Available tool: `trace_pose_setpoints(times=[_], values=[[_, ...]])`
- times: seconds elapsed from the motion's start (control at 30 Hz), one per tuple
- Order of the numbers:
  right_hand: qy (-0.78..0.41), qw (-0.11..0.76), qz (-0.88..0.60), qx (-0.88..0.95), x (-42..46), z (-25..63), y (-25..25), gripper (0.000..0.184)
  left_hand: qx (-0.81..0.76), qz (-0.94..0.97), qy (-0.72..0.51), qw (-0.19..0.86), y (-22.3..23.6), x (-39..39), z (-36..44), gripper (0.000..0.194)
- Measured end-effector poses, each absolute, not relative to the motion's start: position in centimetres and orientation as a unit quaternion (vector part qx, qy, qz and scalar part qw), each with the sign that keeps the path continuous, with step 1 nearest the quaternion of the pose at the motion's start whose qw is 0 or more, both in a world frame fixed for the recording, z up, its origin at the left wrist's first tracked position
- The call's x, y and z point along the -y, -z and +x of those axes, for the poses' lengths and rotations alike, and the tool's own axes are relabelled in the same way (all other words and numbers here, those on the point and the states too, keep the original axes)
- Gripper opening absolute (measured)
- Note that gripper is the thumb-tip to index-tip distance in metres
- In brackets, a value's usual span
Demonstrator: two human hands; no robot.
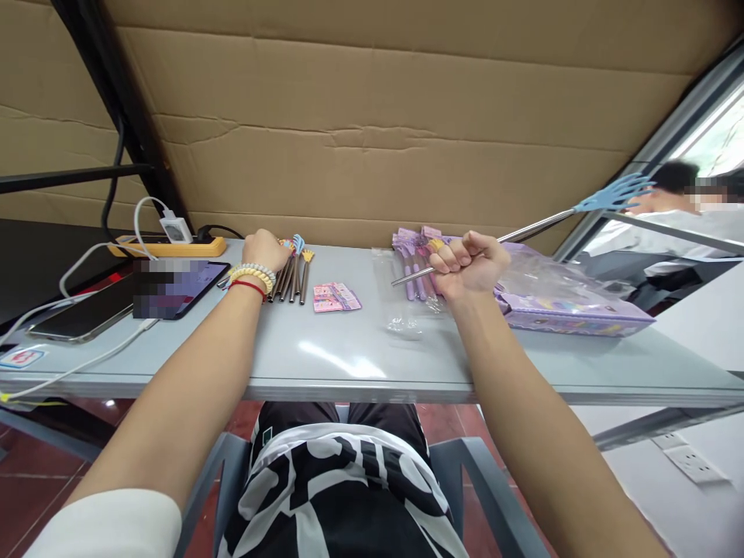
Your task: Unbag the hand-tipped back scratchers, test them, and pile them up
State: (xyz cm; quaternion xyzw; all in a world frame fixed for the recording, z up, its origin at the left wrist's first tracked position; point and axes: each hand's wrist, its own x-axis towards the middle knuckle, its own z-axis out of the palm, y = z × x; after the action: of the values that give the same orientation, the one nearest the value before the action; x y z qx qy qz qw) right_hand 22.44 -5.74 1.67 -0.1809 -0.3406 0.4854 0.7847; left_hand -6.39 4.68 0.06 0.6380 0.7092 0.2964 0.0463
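Observation:
My right hand (472,265) is closed around the metal rod of an extended back scratcher (538,226). Its light blue claw head points up to the right, and the rod's thin end sticks out to the left of my fist. On the left, my left hand (266,253) rests at a row of collapsed back scratchers (295,271) with blue and yellow heads; its fingers are hidden behind the back of the hand. Pink printed cards (335,297) lie between my hands. Beside my right hand are purple-handled packaged pieces (414,267) and clear plastic sleeves (401,310).
A purple display box (575,311) with clear plastic on it stands at the right. Phones (87,306), a tablet-like screen (186,287), white cables and a yellow power strip (203,246) occupy the left. Cardboard (372,116) walls the back. Another person (668,209) sits beyond the right frame.

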Motion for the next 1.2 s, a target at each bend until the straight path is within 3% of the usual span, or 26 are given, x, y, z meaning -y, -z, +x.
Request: trace_pose_setpoints(times=[0.13, 0.5, 0.6, 0.67, 0.77, 0.87, 0.93, 1.07, 1.2], values=[[-0.497, 0.768, -0.182, 0.362, 5.7, 22.4, -1.5, 0.039, -0.744, 0.612, -0.269, -0.007, 0.3, -5.1, -6.9, 0.027], [-0.516, 0.699, -0.227, 0.440, 5.8, 21.6, -1.5, 0.050, -0.730, 0.626, -0.272, -0.040, 0.3, -4.6, -6.2, 0.037], [-0.484, 0.685, -0.248, 0.484, 5.4, 21.0, -1.0, 0.056, -0.611, 0.712, -0.347, -0.009, -0.5, -2.8, -4.0, 0.043], [-0.466, 0.672, -0.258, 0.514, 5.2, 20.3, -0.5, 0.058, -0.471, 0.799, -0.367, 0.072, -0.6, -1.1, -1.8, 0.050], [-0.451, 0.654, -0.268, 0.545, 4.9, 19.2, 0.2, 0.057, -0.304, 0.892, -0.291, 0.168, 0.1, 1.3, 1.6, 0.048], [-0.444, 0.646, -0.295, 0.546, 4.8, 18.7, 0.3, 0.055, -0.296, 0.902, -0.271, 0.163, 1.0, 2.0, 3.3, 0.041], [-0.441, 0.673, -0.304, 0.511, 4.6, 19.0, 0.0, 0.051, -0.319, 0.894, -0.287, 0.133, 1.4, 1.5, 3.1, 0.040], [-0.398, 0.807, -0.269, 0.342, 4.2, 21.6, -1.3, 0.040, -0.342, 0.897, -0.257, 0.113, 1.0, -0.3, 0.9, 0.048], [-0.266, 0.873, -0.304, 0.271, 3.5, 24.2, -1.6, 0.024, -0.360, 0.898, -0.211, 0.137, 0.2, -1.3, -1.0, 0.049]])
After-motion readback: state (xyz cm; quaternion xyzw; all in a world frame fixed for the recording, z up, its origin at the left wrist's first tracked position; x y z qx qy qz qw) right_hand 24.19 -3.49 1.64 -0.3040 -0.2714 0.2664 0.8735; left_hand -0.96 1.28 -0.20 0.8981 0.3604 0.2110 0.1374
